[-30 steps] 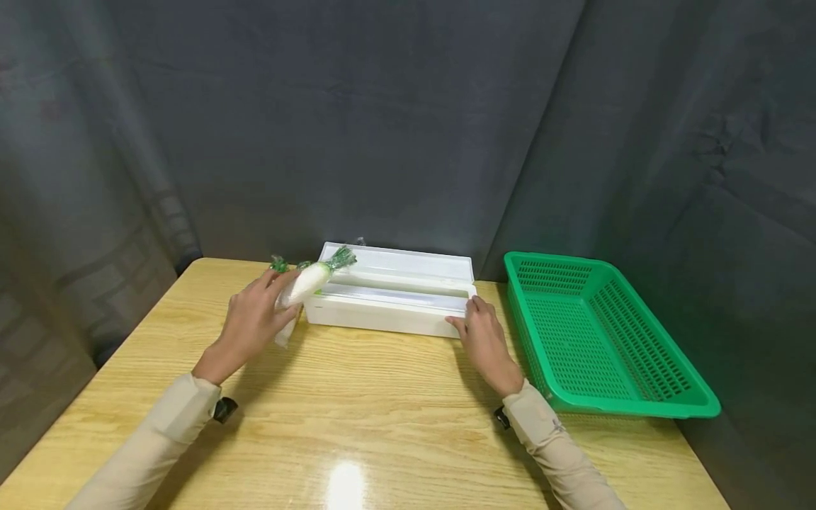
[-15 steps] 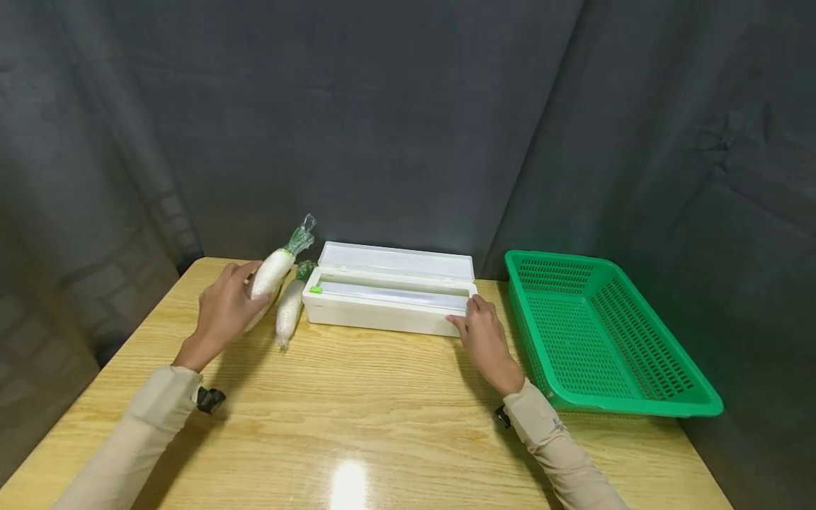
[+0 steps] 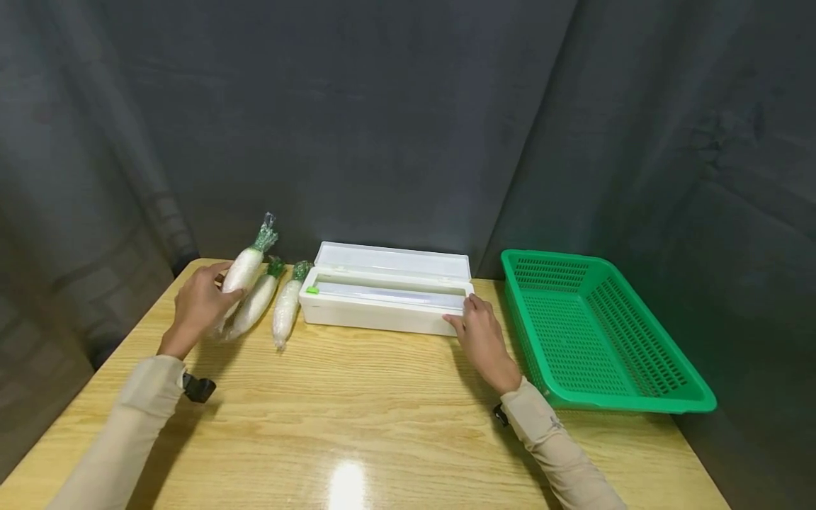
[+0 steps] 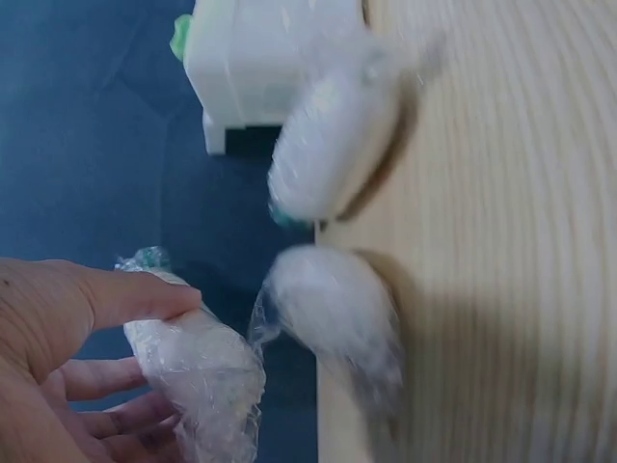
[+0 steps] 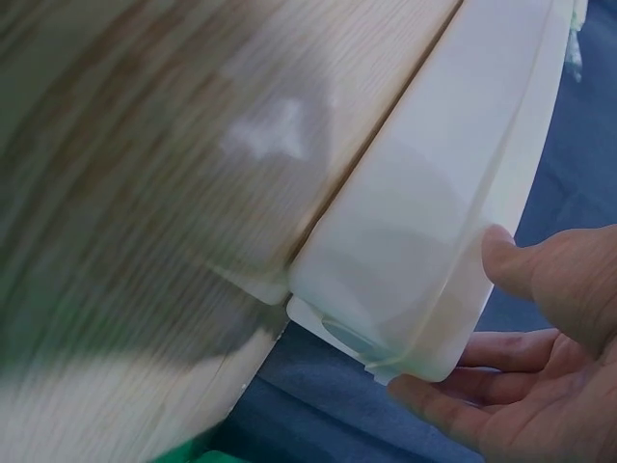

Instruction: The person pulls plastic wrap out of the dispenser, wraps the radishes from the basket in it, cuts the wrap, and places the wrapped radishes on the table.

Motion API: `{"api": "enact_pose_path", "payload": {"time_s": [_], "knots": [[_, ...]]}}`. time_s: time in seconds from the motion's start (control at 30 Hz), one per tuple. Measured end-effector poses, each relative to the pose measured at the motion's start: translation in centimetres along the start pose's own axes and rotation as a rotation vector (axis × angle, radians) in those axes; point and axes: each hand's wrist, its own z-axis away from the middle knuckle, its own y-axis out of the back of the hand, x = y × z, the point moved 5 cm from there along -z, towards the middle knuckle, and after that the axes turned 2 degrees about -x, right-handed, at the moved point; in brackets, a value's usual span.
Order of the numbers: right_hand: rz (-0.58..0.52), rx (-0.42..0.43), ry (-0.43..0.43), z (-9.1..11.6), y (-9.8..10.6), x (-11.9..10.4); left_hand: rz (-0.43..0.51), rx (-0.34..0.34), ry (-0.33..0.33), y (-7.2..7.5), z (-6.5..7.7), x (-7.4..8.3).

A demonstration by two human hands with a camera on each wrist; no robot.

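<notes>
At the table's left my left hand [image 3: 197,304] grips a white radish [image 3: 244,269] wrapped in clear film, its green top pointing up and away. Beside it a second wrapped radish [image 3: 256,304] lies on the table, and a third wrapped radish [image 3: 287,312] lies nearer the box. In the left wrist view, thumb and fingers close around the held radish [image 4: 198,371]. My right hand [image 3: 483,336] holds the right end of a white cling film dispenser [image 3: 370,316], thumb on its front. The dispenser's lid [image 3: 395,261] is raised; a green slider [image 3: 312,290] sits at its left end.
A green plastic basket [image 3: 538,354] with slotted walls stands to the right of the dispenser. Dark grey curtain [image 3: 382,127] hangs close behind the wooden table [image 3: 357,411].
My left hand has carried its radish leftward, away from the dispenser and past the other radishes, which have come into fuller view. My right hand stays on the dispenser's end.
</notes>
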Motion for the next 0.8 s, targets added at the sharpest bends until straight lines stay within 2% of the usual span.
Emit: {"api": "enact_pose_path", "payload": {"time_s": [0.17,0.43,0.63,0.8], "knots": [[0.004,-0.004,-0.009,0.0,0.0,0.1,-0.055,-0.011,0.037,-0.2,0.0,-1.3],[-0.005,-0.016,-0.022,0.0,-0.1,0.1,-0.110,-0.021,0.083,-0.5,-0.2,-2.5],[0.001,-0.021,-0.027,0.0,-0.3,0.1,-0.144,-0.098,0.116,-0.7,-0.1,-3.7],[0.004,-0.024,-0.033,0.0,-0.4,0.2,-0.156,-0.197,0.166,-1.2,0.1,-4.6]]}}
